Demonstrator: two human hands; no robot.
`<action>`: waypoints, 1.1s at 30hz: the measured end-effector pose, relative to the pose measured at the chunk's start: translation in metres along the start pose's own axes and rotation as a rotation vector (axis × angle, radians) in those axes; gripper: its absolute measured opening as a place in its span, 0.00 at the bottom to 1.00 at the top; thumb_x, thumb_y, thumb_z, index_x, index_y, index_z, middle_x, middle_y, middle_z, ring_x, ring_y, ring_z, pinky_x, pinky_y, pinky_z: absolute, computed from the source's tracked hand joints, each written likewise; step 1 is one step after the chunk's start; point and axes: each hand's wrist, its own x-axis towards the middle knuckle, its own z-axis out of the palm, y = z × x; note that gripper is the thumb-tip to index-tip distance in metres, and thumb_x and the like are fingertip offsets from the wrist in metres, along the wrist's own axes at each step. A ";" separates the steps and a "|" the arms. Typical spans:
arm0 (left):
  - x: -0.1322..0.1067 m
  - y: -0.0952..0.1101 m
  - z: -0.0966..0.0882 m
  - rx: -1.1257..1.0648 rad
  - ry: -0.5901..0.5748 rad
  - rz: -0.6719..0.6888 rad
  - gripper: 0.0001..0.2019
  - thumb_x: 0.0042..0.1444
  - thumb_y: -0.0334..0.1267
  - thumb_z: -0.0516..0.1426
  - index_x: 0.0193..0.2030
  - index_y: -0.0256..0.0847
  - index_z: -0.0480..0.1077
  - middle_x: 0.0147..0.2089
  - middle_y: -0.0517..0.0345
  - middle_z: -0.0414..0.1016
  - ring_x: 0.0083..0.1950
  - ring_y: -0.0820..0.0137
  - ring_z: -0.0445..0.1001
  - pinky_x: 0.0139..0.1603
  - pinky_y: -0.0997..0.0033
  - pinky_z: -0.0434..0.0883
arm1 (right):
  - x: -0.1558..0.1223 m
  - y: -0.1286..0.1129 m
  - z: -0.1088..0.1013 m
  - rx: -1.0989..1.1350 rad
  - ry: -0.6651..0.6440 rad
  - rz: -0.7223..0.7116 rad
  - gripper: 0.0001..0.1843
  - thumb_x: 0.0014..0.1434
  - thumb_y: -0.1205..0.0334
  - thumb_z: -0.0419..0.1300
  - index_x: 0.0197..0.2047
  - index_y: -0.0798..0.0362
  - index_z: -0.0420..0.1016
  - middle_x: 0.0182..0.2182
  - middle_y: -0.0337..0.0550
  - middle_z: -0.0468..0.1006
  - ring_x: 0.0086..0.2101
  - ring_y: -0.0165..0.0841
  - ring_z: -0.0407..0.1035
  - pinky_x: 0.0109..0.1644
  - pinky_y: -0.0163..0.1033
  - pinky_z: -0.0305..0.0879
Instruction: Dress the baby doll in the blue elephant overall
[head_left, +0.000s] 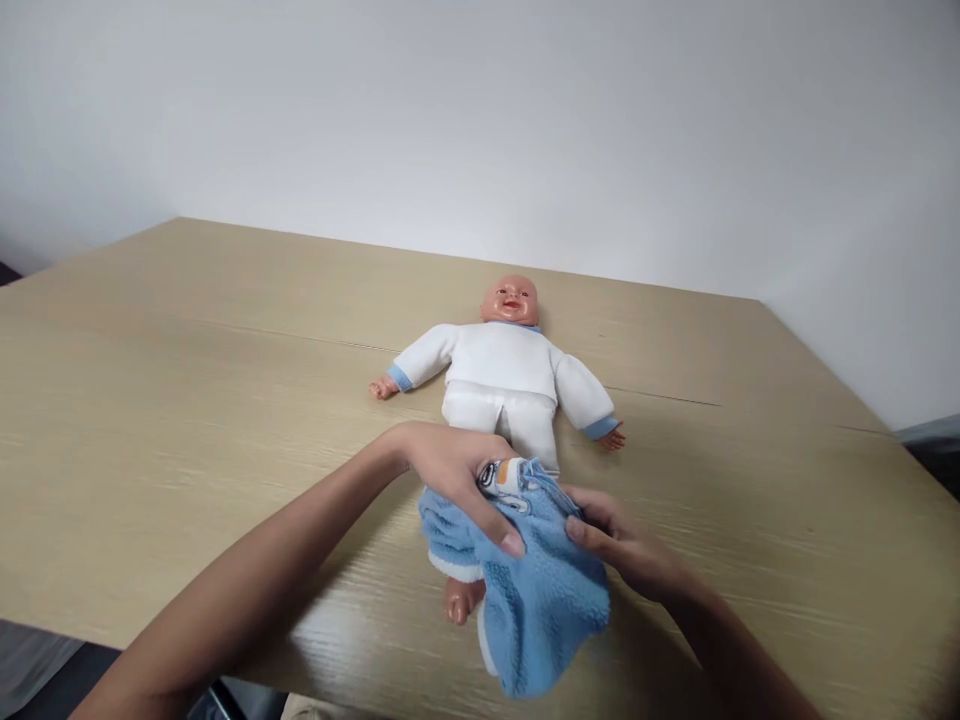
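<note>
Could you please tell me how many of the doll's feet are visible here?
1: the bare foot poking out below the white-trimmed cuff of the blue garment, toward the picture's left. The other is out of sight, perhaps hidden by the cloth.

1 head camera looks forward, down.

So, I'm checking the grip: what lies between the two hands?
The blue garment; the left hand and the right hand both touch it, as the head view shows.

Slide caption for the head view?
Left hand and right hand hold a fuzzy blue garment at the legs of a white-clothed, plastic-headed baby doll on a pale wooden table.
</note>
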 end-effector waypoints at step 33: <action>-0.005 -0.004 0.001 -0.021 0.030 0.055 0.20 0.54 0.48 0.77 0.48 0.39 0.85 0.49 0.52 0.89 0.52 0.55 0.87 0.59 0.62 0.84 | -0.008 0.013 -0.002 0.110 -0.018 0.033 0.32 0.63 0.31 0.70 0.57 0.47 0.87 0.46 0.47 0.87 0.50 0.44 0.80 0.58 0.49 0.77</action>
